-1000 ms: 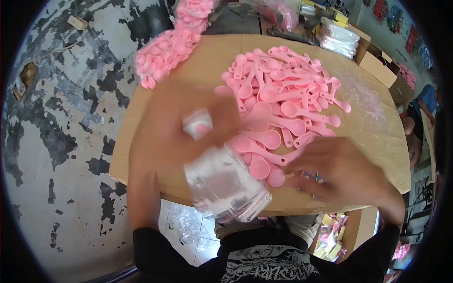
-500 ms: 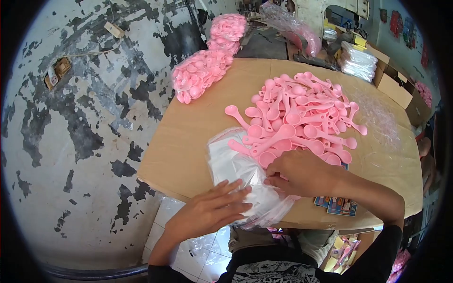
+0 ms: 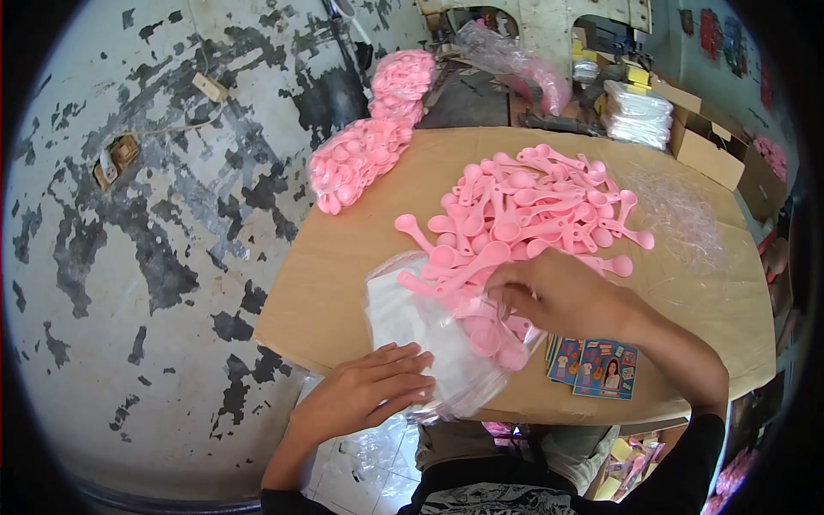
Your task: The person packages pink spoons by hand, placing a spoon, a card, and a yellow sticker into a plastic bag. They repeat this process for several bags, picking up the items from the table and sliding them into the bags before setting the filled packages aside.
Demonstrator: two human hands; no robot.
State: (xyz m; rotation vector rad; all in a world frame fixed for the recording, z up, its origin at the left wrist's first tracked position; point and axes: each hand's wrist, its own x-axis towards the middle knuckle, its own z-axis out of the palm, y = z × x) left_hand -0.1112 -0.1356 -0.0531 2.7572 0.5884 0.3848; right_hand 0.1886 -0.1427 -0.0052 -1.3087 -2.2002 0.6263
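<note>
My left hand [image 3: 375, 384] lies with its fingers stretched out on the near left part of a stack of clear plastic bags [image 3: 421, 326]. With thumb and fingers pinched together, my right hand [image 3: 558, 296] holds a clear plastic bag [image 3: 481, 307] by its upper edge, raised at the right side of the stack. Pink measuring spoons [image 3: 485, 336] show through the thin film under it. Beyond the hands spreads a heap of pink measuring spoons [image 3: 549, 202], its near edge overlapping the stack and partly hidden behind my right hand.
Printed cards [image 3: 606, 369] lie right of the bags on the cardboard-covered table [image 3: 326, 283]. Filled bags of pink spoons [image 3: 359, 163] sit at the back left. Plastic scraps [image 3: 678, 215] lie on the right, with a cardboard box [image 3: 708, 150] and wrapped white packs [image 3: 637, 116] behind.
My right hand has moved up slightly, lifting a bag's edge, and more spoons show beneath it. The cards are more uncovered. My left hand has slid slightly left, fingers still outstretched.
</note>
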